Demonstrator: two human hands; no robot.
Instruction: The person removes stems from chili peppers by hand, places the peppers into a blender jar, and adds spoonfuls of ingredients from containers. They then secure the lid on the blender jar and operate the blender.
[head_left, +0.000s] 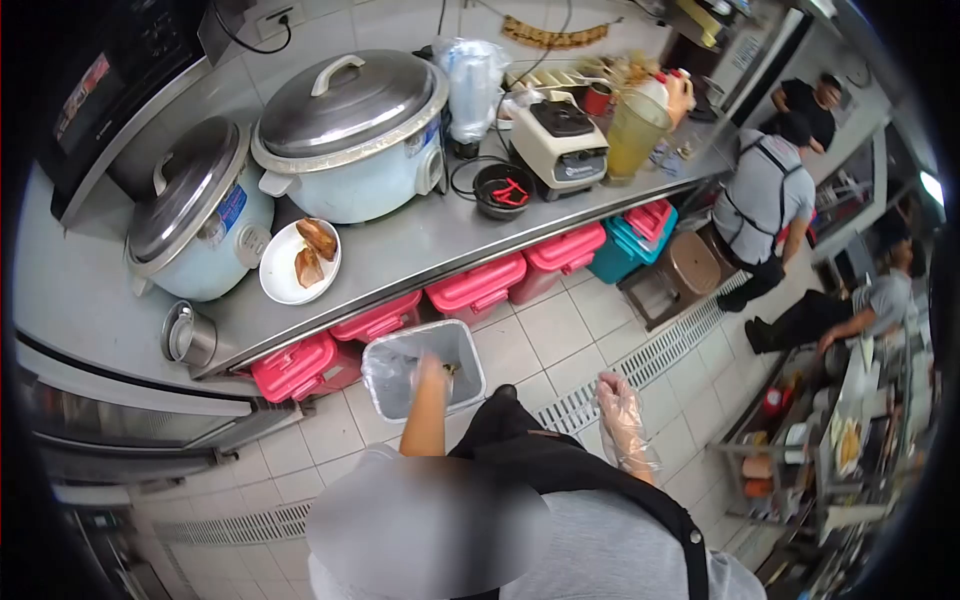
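left hand (432,372) over lined bin (376,362); gloved right hand (620,405) raised apart.

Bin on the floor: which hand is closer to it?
Left. The left hand is over the bin opening; the gloved right hand is raised off to the side, clear of it.

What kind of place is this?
Most likely a restaurant kitchen. A big rice cooker and a blender stand on a long steel counter, and a worker in an apron stands farther along the tiled floor.
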